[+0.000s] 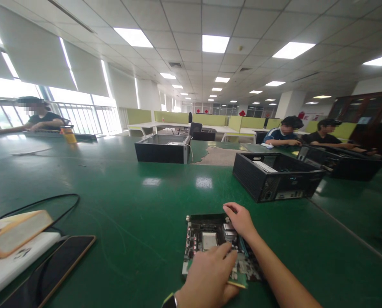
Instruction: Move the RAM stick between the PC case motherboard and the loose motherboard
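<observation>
Two hands over a motherboard on a green tabletop

The motherboard (217,226) lies flat toward the near edge of the tabletop (129,196), an edge cut off by the bottom of the view. The left hand (207,269) covers its near half, fingers bent over a green card (237,282) whose gold-coloured edge sticks out at the right; the palm hides the rest, so I cannot tell whether the card is gripped or merely covered. The right hand (242,222) is at the board's far right corner, thumb and forefinger narrowly spaced; whether they pinch anything is too small to make out. Its forearm hides part of the board's right side.

A watch (170,301) on the left wrist is cut off below. Toward the near left corner are a dark-screened phone (54,269), a white slab (20,261) with a yellowish pack (20,231) on top, both cut off at left, and a looping black cable (65,195).

Beyond the right hand stands an open black case (249,179), its walls hiding much of the inside. Another case (162,152) stands nearer the far edge; a third (354,164), at the right, partly blocks two people (281,134) seated there.
</observation>
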`<state>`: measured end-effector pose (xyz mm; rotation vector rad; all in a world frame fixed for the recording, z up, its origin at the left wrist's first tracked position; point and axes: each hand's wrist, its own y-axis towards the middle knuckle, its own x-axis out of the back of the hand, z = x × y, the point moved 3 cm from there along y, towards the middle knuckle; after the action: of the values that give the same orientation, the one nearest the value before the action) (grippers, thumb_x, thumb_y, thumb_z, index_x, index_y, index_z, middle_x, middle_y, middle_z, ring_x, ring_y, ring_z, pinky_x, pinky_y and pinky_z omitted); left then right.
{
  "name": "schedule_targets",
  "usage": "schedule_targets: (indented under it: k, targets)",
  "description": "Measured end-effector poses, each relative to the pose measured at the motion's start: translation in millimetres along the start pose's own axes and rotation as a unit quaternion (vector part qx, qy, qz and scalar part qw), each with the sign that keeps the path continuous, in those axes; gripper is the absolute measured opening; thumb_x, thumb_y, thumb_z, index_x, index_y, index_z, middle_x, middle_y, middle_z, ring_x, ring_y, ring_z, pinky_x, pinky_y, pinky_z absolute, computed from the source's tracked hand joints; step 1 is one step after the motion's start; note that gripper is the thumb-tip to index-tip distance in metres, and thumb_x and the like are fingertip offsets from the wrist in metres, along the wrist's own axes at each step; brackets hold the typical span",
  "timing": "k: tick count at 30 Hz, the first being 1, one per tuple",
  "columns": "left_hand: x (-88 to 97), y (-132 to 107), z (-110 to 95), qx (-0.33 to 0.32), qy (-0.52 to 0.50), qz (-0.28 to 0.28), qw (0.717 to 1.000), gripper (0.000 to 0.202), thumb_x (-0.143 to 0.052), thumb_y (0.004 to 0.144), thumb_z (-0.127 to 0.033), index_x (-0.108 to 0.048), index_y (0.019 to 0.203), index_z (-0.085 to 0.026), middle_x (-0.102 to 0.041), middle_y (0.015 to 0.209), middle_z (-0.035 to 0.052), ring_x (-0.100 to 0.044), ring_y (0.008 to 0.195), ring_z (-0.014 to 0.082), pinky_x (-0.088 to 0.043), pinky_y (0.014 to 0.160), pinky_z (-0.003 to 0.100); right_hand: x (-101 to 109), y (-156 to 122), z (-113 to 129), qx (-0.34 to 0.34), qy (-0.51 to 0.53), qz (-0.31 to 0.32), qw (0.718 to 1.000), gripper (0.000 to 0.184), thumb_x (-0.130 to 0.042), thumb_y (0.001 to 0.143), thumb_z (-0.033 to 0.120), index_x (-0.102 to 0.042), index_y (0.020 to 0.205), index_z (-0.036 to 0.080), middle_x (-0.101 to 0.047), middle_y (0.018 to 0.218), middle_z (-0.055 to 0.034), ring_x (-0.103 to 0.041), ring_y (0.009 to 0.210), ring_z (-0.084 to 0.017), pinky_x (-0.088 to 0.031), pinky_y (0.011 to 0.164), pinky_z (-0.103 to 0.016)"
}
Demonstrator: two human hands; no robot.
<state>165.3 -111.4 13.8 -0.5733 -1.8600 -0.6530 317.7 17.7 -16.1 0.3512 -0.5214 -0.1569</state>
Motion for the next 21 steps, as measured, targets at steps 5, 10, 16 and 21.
schedule_targets:
  k: [5,10,16,21]
  targets:
    - [-8.8,12.7,-9.2,0.011,0.014,0.025,1.000,0.028,-0.061,0.073,-0.033,-0.054,0.099,-0.024,-0.058,0.108,0.0067,-0.056,0.097,0.0266,-0.049,0.077,0.038,3.5,2.1,-1.8,0.001,0.011,-0.007,1.000,0.029,-0.052,0.077,0.041,-0.068,0.085,0.018,-0.069,0.087,-0.0063,-0.062,0.083,-0.020,-0.045,0.080,-0.030]
    - [-10.6,15.8,-12.1,0.024,0.012,0.048,0.998,0.028,-0.059,0.071,-0.030,-0.054,0.097,-0.023,-0.059,0.105,0.0063,-0.056,0.095,0.0253,-0.048,0.078,0.037,2.8,2.0,-1.0,-0.003,0.034,-0.001,0.999,0.031,-0.052,0.076,0.042,-0.068,0.083,0.017,-0.070,0.085,-0.0070,-0.062,0.081,-0.021,-0.046,0.078,-0.031]
    - [-12.9,16.4,2.5,0.054,0.032,0.027,0.998,0.027,-0.055,0.072,-0.032,-0.054,0.098,-0.026,-0.061,0.101,0.0041,-0.058,0.090,0.0252,-0.047,0.074,0.036,7.6,1.8,2.0,-0.006,0.045,-0.020,0.999,0.032,-0.052,0.076,0.044,-0.067,0.082,0.017,-0.070,0.084,-0.0069,-0.062,0.080,-0.021,-0.046,0.076,-0.030]
    - [4.2,16.1,52.6,0.106,0.072,0.000,0.992,0.027,-0.053,0.075,-0.032,-0.054,0.102,-0.029,-0.062,0.106,0.0025,-0.059,0.095,0.0240,-0.046,0.079,0.035,15.0,2.7,0.9,-0.012,0.056,-0.032,0.998,0.032,-0.053,0.075,0.044,-0.068,0.083,0.016,-0.070,0.086,-0.0073,-0.062,0.083,-0.022,-0.046,0.077,-0.031]
